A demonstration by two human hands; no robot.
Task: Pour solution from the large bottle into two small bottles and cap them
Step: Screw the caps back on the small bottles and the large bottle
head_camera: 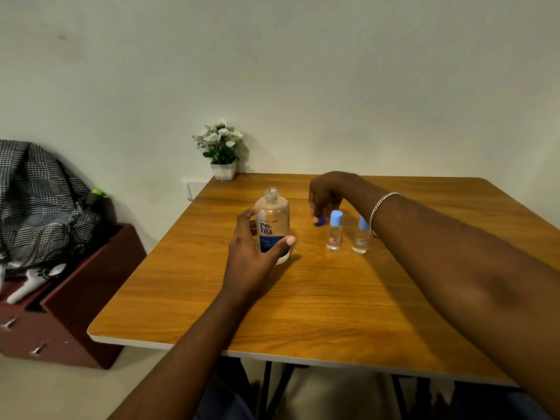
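Note:
The large clear bottle (pixel 271 221) with a blue label stands upright on the wooden table (pixel 318 298), its neck uncapped. My left hand (pixel 253 253) wraps around its lower half. Right of it stand two small clear bottles, one (pixel 334 233) and another (pixel 361 237), each with a light blue cap on; my right forearm partly hides the second. My right hand (pixel 328 194) hangs over the table behind them, fingertips touching a dark blue cap (pixel 319 221) that rests on the tabletop.
A white pot of white flowers (pixel 223 147) stands at the table's back left corner against the wall. Left of the table, a low dark red cabinet (pixel 75 313) carries a checked cloth (pixel 39 201) and a bag.

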